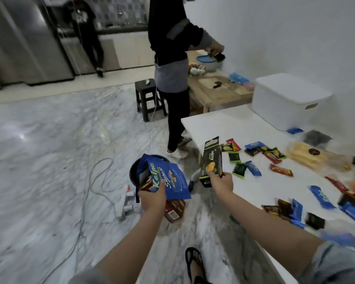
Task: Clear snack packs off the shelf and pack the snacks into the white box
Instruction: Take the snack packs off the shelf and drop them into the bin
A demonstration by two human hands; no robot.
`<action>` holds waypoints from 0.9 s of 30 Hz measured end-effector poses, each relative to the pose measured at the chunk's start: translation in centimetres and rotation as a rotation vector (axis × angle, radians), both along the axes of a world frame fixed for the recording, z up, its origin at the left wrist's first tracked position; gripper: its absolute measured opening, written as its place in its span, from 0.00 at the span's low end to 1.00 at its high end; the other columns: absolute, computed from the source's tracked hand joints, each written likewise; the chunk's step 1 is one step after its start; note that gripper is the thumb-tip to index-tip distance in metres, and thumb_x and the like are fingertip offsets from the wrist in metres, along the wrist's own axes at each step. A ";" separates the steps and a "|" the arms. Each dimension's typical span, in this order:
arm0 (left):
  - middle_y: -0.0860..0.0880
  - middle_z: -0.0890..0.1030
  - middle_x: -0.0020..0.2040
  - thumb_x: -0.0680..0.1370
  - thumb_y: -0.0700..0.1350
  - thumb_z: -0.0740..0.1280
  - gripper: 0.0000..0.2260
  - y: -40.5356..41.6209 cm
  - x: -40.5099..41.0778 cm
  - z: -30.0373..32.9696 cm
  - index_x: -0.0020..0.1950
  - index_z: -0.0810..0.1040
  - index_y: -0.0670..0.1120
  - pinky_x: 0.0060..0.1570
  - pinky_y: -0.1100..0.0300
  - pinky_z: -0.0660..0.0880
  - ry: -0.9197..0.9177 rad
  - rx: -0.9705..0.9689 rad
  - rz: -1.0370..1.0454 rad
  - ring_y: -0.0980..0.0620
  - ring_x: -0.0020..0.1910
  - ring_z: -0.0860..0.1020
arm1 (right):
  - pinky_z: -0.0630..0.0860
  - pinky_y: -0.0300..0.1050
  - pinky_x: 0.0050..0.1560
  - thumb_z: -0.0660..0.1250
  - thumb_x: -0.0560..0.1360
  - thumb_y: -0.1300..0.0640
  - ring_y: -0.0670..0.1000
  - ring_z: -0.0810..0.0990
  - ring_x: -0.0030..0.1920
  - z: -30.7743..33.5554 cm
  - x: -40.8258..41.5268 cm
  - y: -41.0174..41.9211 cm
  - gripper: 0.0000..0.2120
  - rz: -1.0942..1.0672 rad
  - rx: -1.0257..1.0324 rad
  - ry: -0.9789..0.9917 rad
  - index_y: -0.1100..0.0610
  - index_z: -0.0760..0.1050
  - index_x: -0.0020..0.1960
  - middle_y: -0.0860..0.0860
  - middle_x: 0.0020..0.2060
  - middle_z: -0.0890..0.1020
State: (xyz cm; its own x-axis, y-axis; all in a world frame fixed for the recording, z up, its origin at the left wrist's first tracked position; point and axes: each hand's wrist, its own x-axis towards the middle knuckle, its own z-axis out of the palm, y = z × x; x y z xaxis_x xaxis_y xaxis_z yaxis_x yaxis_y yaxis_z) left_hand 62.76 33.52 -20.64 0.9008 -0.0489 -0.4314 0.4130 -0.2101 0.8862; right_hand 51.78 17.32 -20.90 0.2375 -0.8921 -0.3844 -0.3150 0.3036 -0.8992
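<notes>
Gripped in the left hand point(152, 198), the blue bag point(168, 177) and brown packs point(173, 210) may be dropped short of the bin point(134, 171), while the black carton point(211, 160) is pinched loosely by the right hand point(221, 181).

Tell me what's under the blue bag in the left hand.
A brown box shows below the blue bag held by the left hand, a dark bin behind. The bag hides the bin's inside.

Blue pouch point(168, 177); black-green carton point(211, 160); white box point(285, 103); grey-veined marble floor point(59, 140).

Both arms stretched forward, left hand point(152, 198) fingers clenched around packaging, right hand point(222, 182) likewise gripping, knuckles up.
</notes>
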 end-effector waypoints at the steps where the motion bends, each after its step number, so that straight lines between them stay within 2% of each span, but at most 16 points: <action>1: 0.44 0.76 0.55 0.69 0.55 0.74 0.27 -0.2 1.5 -0.1 0.56 0.65 0.43 0.57 0.47 0.76 0.013 -0.002 0.045 0.41 0.56 0.77 | 0.71 0.43 0.37 0.70 0.72 0.47 0.54 0.76 0.43 -0.2 1.8 -0.7 0.23 0.053 0.001 0.005 0.59 0.68 0.58 0.55 0.48 0.78; 3: 0.43 0.77 0.56 0.69 0.57 0.74 0.29 -0.7 4.4 -0.6 0.59 0.66 0.42 0.56 0.44 0.76 0.021 0.013 0.126 0.40 0.54 0.78 | 0.71 0.43 0.31 0.70 0.71 0.44 0.53 0.77 0.42 -0.2 5.4 -2.1 0.22 0.164 -0.010 0.028 0.57 0.69 0.57 0.53 0.46 0.78; 5: 0.42 0.79 0.56 0.69 0.58 0.73 0.29 -1.2 7.1 -1.0 0.59 0.67 0.42 0.56 0.44 0.76 0.019 0.077 0.185 0.39 0.53 0.79 | 0.79 0.50 0.40 0.70 0.66 0.38 0.53 0.80 0.43 -0.4 8.8 -3.7 0.26 0.258 -0.024 0.048 0.54 0.72 0.55 0.51 0.45 0.81; 7: 0.41 0.79 0.55 0.70 0.57 0.73 0.28 -1.7 9.4 -1.3 0.57 0.67 0.41 0.55 0.46 0.76 -0.003 0.164 0.222 0.38 0.54 0.78 | 0.79 0.52 0.50 0.70 0.64 0.37 0.53 0.81 0.46 -0.9 11.9 -5.4 0.27 0.330 -0.024 0.076 0.53 0.73 0.54 0.51 0.46 0.81; 9: 0.40 0.78 0.53 0.70 0.55 0.73 0.26 -2.3 11.3 -1.6 0.55 0.67 0.40 0.53 0.47 0.76 -0.021 0.230 0.254 0.37 0.53 0.78 | 0.77 0.50 0.51 0.70 0.68 0.40 0.53 0.78 0.49 -1.3 14.6 -6.8 0.24 0.397 -0.036 0.103 0.53 0.71 0.56 0.52 0.49 0.79; 13: 0.44 0.76 0.48 0.70 0.51 0.74 0.23 -3.4 13.8 -2.5 0.52 0.65 0.43 0.51 0.48 0.76 0.032 0.253 0.321 0.39 0.52 0.78 | 0.76 0.54 0.58 0.68 0.64 0.34 0.54 0.77 0.55 -2.3 19.0 -9.4 0.34 0.534 -0.066 0.169 0.52 0.69 0.64 0.52 0.57 0.78; 15: 0.44 0.77 0.49 0.70 0.51 0.75 0.23 -3.7 14.6 -3.3 0.53 0.65 0.43 0.51 0.48 0.77 0.072 0.256 0.342 0.39 0.52 0.78 | 0.74 0.51 0.60 0.68 0.66 0.34 0.56 0.75 0.61 -2.6 20.5 -10.0 0.39 0.561 -0.051 0.212 0.55 0.65 0.69 0.53 0.64 0.74; 17: 0.41 0.78 0.52 0.69 0.50 0.75 0.23 -4.1 15.3 -4.1 0.53 0.65 0.43 0.49 0.48 0.78 0.104 0.264 0.344 0.39 0.51 0.79 | 0.71 0.48 0.58 0.68 0.70 0.38 0.58 0.72 0.65 -3.2 21.9 -10.5 0.41 0.577 0.000 0.210 0.59 0.59 0.73 0.55 0.68 0.70; 23: 0.39 0.77 0.56 0.70 0.49 0.75 0.29 -6.1 18.2 -6.3 0.61 0.65 0.39 0.46 0.50 0.75 0.179 0.320 0.339 0.38 0.53 0.77 | 0.71 0.53 0.59 0.69 0.70 0.39 0.59 0.69 0.67 -5.8 25.4 -11.9 0.40 0.598 0.094 0.274 0.57 0.58 0.74 0.56 0.70 0.67; 27: 0.38 0.76 0.58 0.70 0.48 0.75 0.29 -8.4 21.3 -8.0 0.63 0.65 0.38 0.50 0.47 0.77 0.217 0.309 0.329 0.38 0.55 0.77 | 0.71 0.52 0.60 0.69 0.71 0.40 0.59 0.69 0.67 -7.3 28.0 -13.3 0.40 0.598 0.124 0.312 0.58 0.58 0.74 0.56 0.70 0.67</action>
